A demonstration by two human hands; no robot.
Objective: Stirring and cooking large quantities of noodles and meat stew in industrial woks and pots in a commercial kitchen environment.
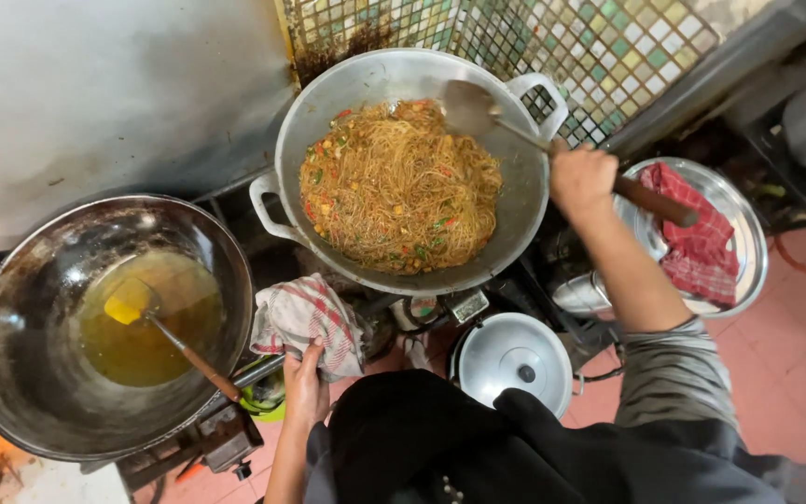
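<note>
- Greasy steel backsplash and mosaic tile wall (608, 47) behind the noodle wok (524, 201); 2 woks on burners.
- Left of it: oil wok (20, 373), ladle (132, 303) resting inside.
- Below it: left hand (306, 387) closed on checked cloth (305, 317).
- Inside it: noodles (398, 187), browned, flecked with vegetables; stir-frying appears underway; next toss needs a steadied wok.
- Right of it: right hand (580, 177) clamped on spatula (473, 107).

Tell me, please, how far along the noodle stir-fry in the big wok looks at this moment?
Done: the noodles look browned and mixed with bits of vegetable in the metal wok. In hand: the right hand grips the spatula over the noodles, and the left hand touches a checked cloth below the wok. Left: the noodles are not yet plated; the second wok holds only oil and a ladle.
</note>
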